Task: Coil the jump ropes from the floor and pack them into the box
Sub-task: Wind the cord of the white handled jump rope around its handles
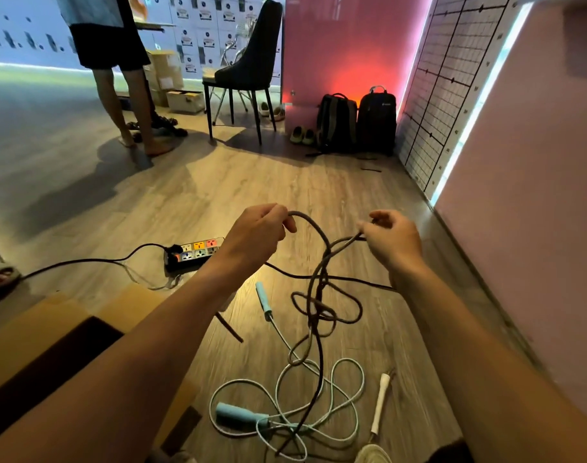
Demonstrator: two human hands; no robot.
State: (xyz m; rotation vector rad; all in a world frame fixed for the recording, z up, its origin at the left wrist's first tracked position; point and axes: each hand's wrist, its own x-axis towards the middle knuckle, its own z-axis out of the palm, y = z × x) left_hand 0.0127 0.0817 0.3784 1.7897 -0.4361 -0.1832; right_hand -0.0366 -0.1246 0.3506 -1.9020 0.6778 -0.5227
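A dark brown jump rope (319, 282) hangs in loops between my hands, above the wooden floor. My left hand (257, 228) grips one bend of it at the top. My right hand (392, 238) pinches another strand of the same rope. Its lower end trails down to the floor. Under it lies a light blue jump rope (332, 392) in loose loops, with one blue handle (240, 416) near me and another (263, 297) further off. A white handle (380, 402) lies at the right. The open cardboard box (41, 332) sits at my left, under my left forearm.
A power strip (193, 252) with a black cable lies on the floor beyond my left hand. A person stands at the back left beside a dark chair (248, 71). Two backpacks (355, 121) and shoes lean at the pink wall. A pink wall runs along the right.
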